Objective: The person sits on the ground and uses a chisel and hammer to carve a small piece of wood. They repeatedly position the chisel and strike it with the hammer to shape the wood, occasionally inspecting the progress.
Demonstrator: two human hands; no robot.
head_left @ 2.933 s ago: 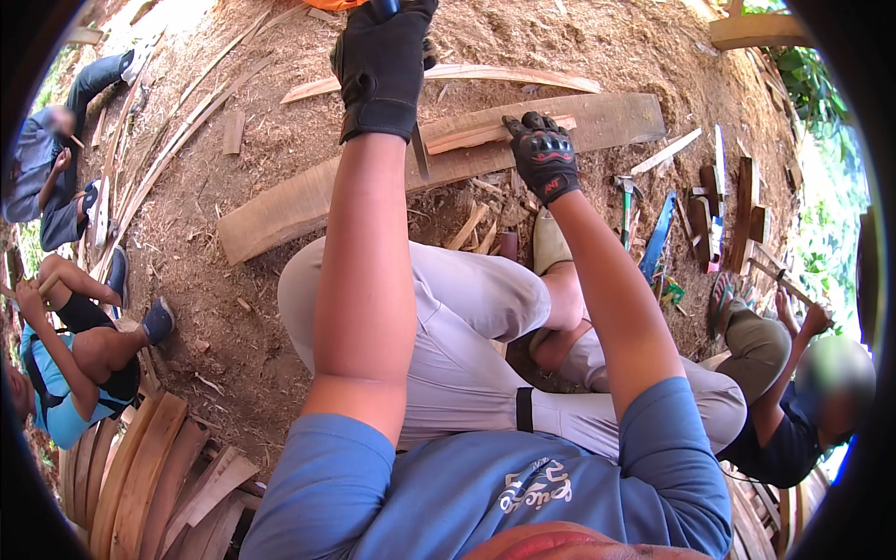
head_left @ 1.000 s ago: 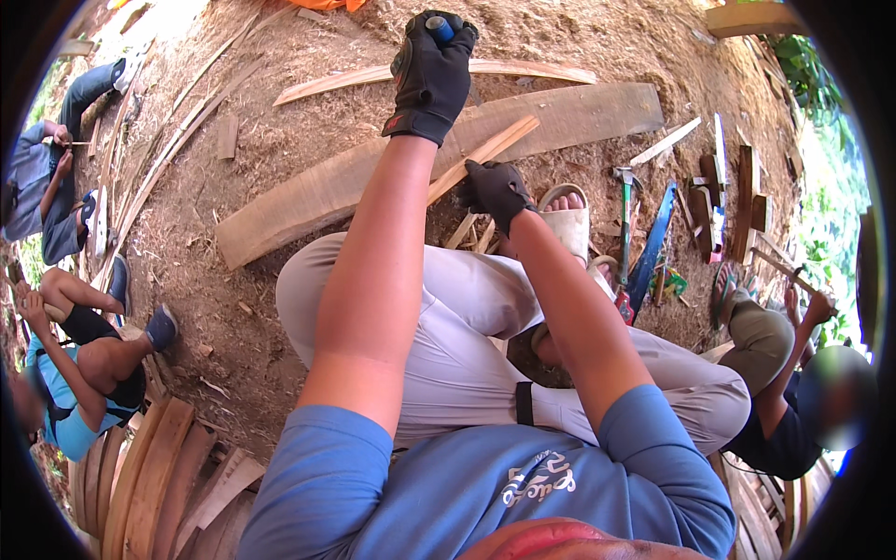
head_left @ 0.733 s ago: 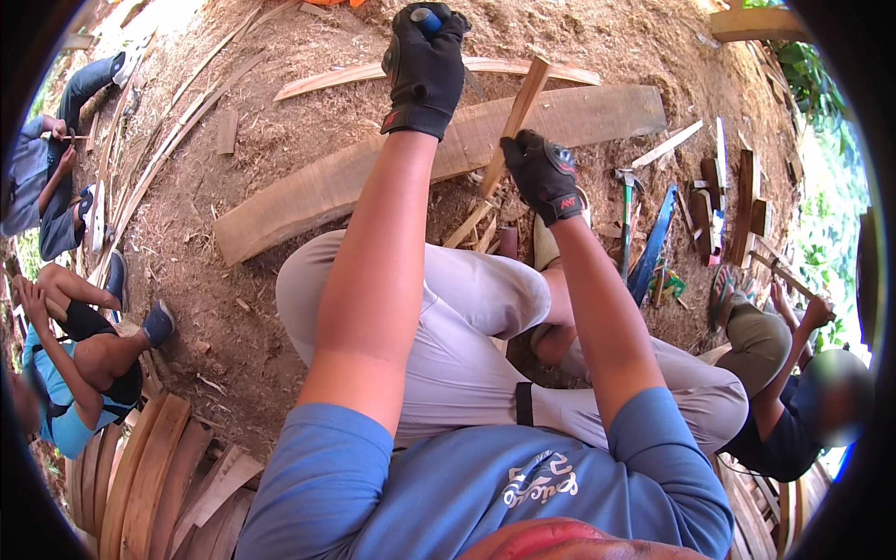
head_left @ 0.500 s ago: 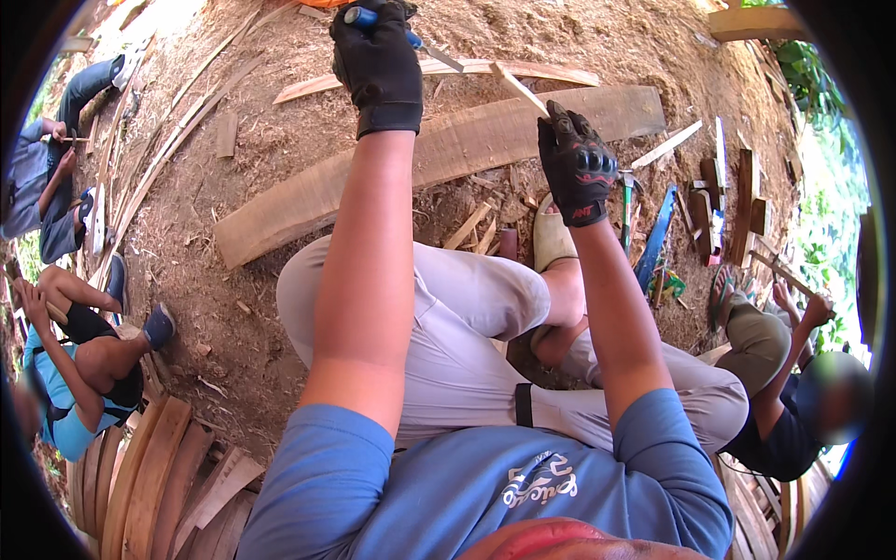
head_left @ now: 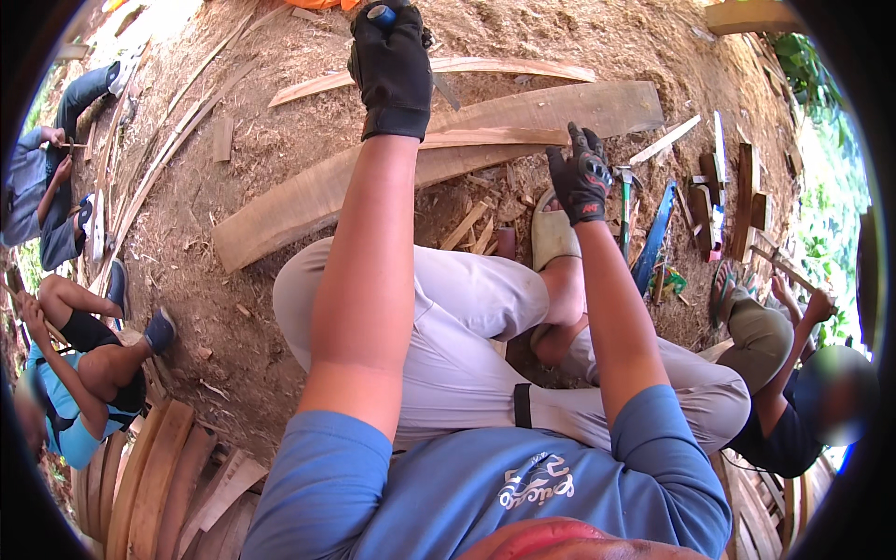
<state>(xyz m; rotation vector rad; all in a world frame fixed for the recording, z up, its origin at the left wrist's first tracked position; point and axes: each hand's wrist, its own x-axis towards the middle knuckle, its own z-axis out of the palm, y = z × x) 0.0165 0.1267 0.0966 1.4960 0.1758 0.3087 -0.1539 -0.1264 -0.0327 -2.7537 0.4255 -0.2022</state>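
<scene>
Left hand (head_left: 392, 79) is wrapped tight around the blue handle of a tool (head_left: 381, 14), with a bit of its blade (head_left: 447, 91) poking out to the right of the glove. Right hand (head_left: 581, 177) is pretty much open, fingers apart, right at the near-right end of a strip (head_left: 495, 137) of pale wood; honestly can't tell if the fingertips are touching it. The strip's lying along the big curved plank (head_left: 289, 205), its left end running behind the left wrist. Half a second ago that strip was up in the right hand, slanting away over the plank, so it's been let down and the fingers have loosened. More of the blade showed then too. Hammer (head_left: 625, 210) and blue saw (head_left: 655, 233) haven't really budged, just off to the right.
</scene>
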